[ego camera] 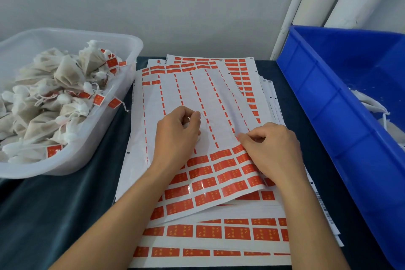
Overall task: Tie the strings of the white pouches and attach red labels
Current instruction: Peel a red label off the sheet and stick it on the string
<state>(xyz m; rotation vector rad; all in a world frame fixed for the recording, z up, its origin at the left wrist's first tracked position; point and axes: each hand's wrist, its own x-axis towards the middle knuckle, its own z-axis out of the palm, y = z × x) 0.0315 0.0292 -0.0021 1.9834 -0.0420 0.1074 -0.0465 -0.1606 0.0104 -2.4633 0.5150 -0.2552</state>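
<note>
At centre of the counter (54,215), both hands on the top label sheet (219,98). Left hand (177,136) curled, thumb and fingers pinching something small and white, too hidden to name. Right hand (271,151) at 3 o'clock of it, fingertips pinching a red label (238,150) at the edge of the remaining rows. More sheets (219,232) stacked beneath, toward 6 o'clock. At 9 o'clock, clear tub (105,129) heaped with tied white pouches (65,76), many carrying red tags. At 3 o'clock, blue bin (328,103) with white pouch fabric inside.
</note>
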